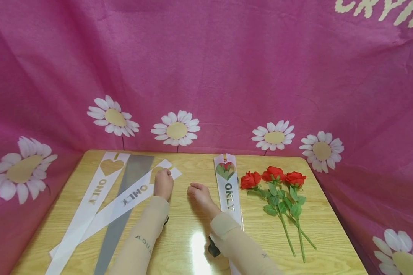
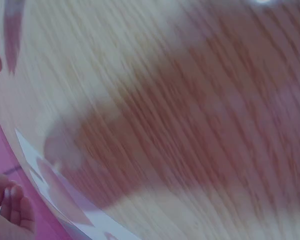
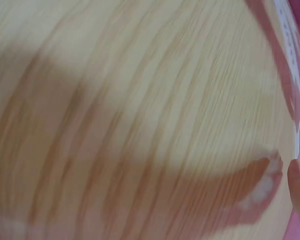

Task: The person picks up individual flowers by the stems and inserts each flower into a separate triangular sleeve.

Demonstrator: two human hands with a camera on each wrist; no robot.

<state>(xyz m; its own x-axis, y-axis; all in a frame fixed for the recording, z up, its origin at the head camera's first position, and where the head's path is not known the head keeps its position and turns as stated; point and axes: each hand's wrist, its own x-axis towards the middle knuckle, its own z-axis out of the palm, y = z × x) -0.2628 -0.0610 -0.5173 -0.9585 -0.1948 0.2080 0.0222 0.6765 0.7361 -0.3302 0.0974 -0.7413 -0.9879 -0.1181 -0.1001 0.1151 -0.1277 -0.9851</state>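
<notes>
My left hand [image 1: 163, 185] is over the upper end of a slanted white sleeve [image 1: 124, 205] printed ONLY with a heart window. Its fingers [image 2: 25, 212] bend loosely and hold nothing in the left wrist view. My right hand [image 1: 203, 196] hovers above the wooden table [image 1: 189, 236], fingers relaxed, with nothing in it. Just right of it lies another white ONLY sleeve [image 1: 228, 194], red and green showing through its heart window. Several separate items lie around: a second slanted ONLY sleeve [image 1: 86, 214] and a grey strip [image 1: 118, 225] partly beneath the white ones.
Three red roses with green stems lie at the right: a left rose [image 1: 250, 180], a middle rose [image 1: 273, 173] and a right rose [image 1: 295, 178]. A pink cloth [image 1: 220, 76] with printed daisies hangs behind and beside the table.
</notes>
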